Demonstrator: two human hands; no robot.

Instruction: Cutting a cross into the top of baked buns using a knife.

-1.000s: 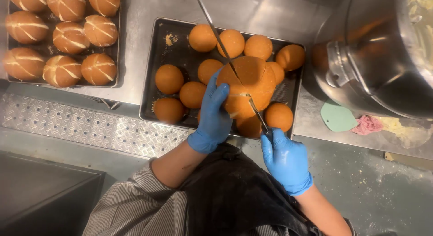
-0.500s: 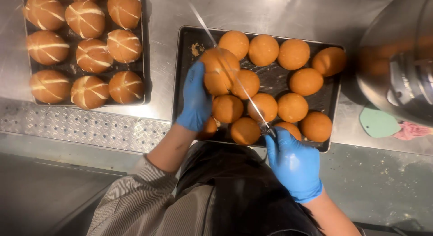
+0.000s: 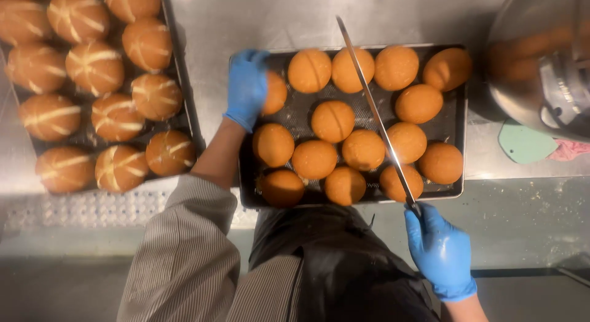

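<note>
A dark baking tray (image 3: 458, 190) on a steel counter holds several round golden buns. My left hand (image 3: 247, 85), in a blue glove, grips a bun (image 3: 276, 93) at the tray's far left corner. My right hand (image 3: 441, 251), also gloved in blue, is at the tray's near right edge and holds a long thin knife (image 3: 375, 116). Its blade reaches diagonally over the buns toward the tray's far side. Two buns in the far row, such as one (image 3: 309, 70), show a cut line.
A second tray (image 3: 184, 94) to the left holds several buns with pale cross-shaped cuts. A large steel mixing bowl (image 3: 541, 63) stands at the right, with a green scraper (image 3: 522, 143) and a pink cloth (image 3: 571, 148) beneath it. The counter's near edge runs past my apron.
My left hand has carried its bun from the middle of the tray to the far left corner. The knife has swung right, clear of that bun. My view has shifted right.
</note>
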